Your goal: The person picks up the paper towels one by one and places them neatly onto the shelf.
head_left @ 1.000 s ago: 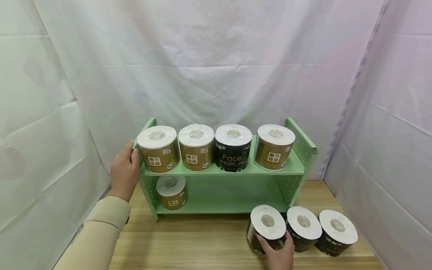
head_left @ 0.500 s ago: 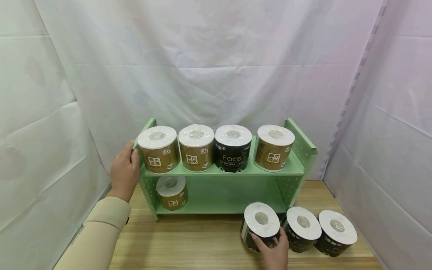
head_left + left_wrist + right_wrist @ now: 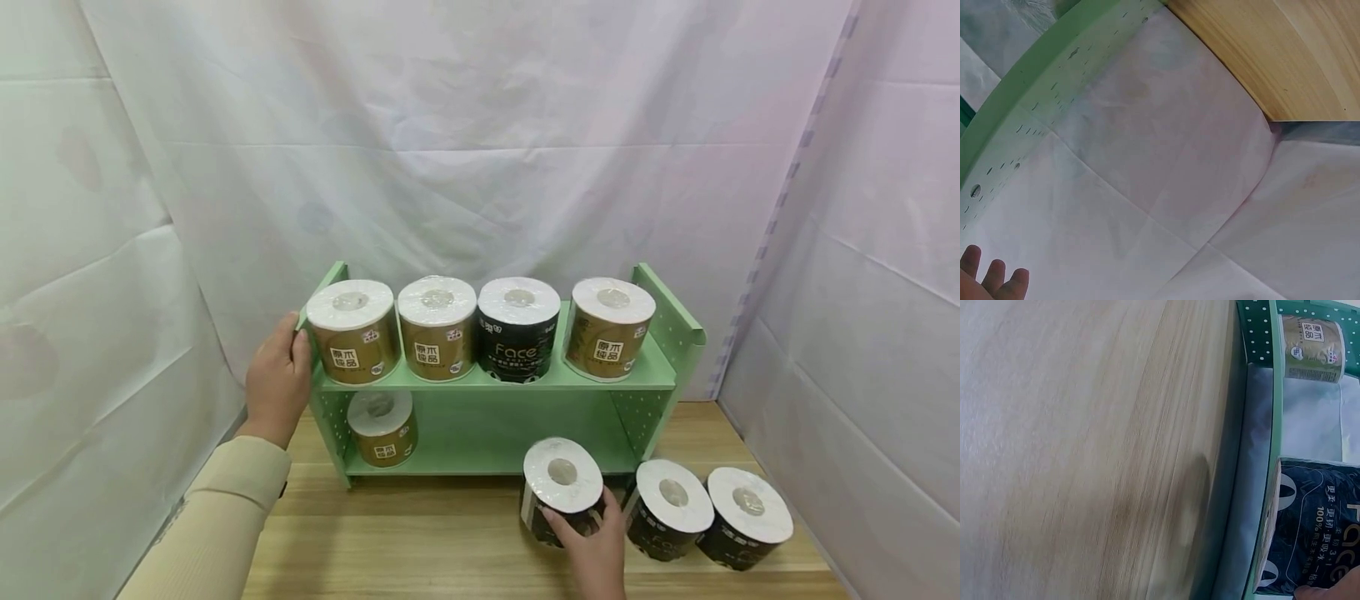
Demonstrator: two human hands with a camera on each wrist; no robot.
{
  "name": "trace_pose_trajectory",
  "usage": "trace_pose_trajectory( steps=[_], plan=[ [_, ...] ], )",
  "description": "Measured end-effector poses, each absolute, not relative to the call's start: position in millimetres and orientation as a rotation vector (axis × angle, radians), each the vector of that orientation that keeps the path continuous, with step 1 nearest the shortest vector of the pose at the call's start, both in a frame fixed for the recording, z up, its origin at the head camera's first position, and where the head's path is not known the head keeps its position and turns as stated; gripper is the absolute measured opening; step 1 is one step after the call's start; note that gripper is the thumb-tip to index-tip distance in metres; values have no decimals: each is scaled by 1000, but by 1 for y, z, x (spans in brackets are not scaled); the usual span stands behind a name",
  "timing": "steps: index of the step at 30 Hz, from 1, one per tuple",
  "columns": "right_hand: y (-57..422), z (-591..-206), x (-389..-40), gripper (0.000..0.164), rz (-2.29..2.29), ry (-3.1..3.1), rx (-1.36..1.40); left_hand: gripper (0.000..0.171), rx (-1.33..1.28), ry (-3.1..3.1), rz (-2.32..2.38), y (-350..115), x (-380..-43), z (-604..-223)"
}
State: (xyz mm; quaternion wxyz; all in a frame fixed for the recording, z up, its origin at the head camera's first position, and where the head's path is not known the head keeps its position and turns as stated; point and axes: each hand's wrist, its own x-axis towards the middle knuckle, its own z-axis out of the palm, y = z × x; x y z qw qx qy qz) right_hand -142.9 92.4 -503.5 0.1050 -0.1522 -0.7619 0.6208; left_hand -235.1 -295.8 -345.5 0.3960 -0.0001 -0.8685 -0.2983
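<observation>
My right hand [image 3: 596, 546] grips a black-wrapped toilet paper roll [image 3: 562, 475], thumb and fingers on its sides. The roll is upright with a slight tilt, in front of the lower shelf. In the right wrist view the roll's black label [image 3: 1319, 531] shows, with fingertips at its lower edge. On the left, my left hand [image 3: 279, 379] holds the side panel of a green two-tier shelf [image 3: 487, 433] near its upper front edge. Several of its fingertips [image 3: 996, 272] appear beside the perforated panel in the left wrist view.
The upper tier carries gold-wrapped rolls [image 3: 437, 329] and one black roll [image 3: 519, 329]; a single gold roll [image 3: 382, 429] stands lower left. Two more black rolls [image 3: 671, 508] sit on the wooden table [image 3: 420, 542] at right. White cloth [image 3: 480, 150] surrounds the back and sides.
My right hand has carried the black roll leftward and slightly toward the shelf, away from the other two black rolls. The left hand stays on the side panel.
</observation>
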Motion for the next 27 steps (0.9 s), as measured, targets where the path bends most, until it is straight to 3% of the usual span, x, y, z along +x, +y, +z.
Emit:
trace_pose_trajectory(
  steps=[27],
  plan=[
    [59,-491,-134,95,1897,-2244,-289,34,2,-2183,-756,-296,-236,-346]
  ],
)
